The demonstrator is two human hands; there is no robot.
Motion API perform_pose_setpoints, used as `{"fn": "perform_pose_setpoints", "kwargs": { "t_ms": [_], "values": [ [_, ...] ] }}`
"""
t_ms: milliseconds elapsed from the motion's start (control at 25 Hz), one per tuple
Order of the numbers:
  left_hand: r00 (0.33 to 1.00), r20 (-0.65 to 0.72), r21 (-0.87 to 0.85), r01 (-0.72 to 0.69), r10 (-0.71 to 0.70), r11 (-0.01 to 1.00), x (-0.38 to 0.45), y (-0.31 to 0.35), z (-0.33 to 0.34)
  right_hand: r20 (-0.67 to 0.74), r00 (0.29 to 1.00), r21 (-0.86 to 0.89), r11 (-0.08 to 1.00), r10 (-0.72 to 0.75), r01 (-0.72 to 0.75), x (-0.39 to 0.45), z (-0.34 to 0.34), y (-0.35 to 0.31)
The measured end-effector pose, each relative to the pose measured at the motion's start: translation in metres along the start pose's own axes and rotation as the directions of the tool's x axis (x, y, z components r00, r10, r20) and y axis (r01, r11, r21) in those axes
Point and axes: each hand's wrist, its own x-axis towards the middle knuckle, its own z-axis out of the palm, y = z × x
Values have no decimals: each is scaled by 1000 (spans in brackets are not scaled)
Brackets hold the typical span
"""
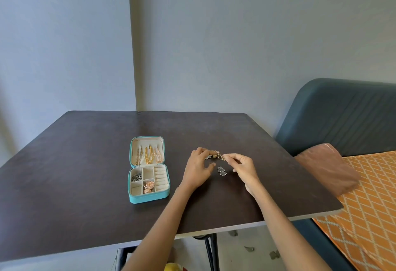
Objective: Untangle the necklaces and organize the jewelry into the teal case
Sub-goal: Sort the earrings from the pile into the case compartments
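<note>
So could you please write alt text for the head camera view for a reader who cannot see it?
Both hands, left hand and right hand, pinch a small jewelry tangle above a dark table. An open teal case with gold chains sits left of them.

Small tangled cluster of gold and silver jewellery (215, 156) pinched between the fingertips of the left hand (198, 169) and right hand (243, 166): too small to separate into pieces, partly covered by the fingers. Dark little pieces (136, 177) in the rear left compartment of the open teal zip case (149, 198): too small to identify. Yellow rounded object (173, 267) and dark metal table legs (211, 249): cut off by the bottom edge.
</note>
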Motion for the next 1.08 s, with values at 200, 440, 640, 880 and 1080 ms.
{"fn": "perform_pose_setpoints", "kwargs": {
  "t_ms": [200,440,640,880,1080],
  "values": [
    [996,-29,-51,-88,87,995,0,2,1,232,973,44,999,0,-11,-4,-6,-6],
    [992,-86,-305,57,-88,951,-1,4,-3,268,963,88,996,-5,-20,-2,-7,-7],
    [886,-210,-595,221,-415,773,-1,-1,-11,-72,995,147,988,65,-54,10,2,1],
    [909,-155,-553,244,-386,797,1,-7,-7,42,996,-553,828,-82,92,33,28,-7],
    [896,-187,-522,256,-402,814,4,-9,-7,35,998,-675,735,-56,65,39,34,-10]
  ]
}}
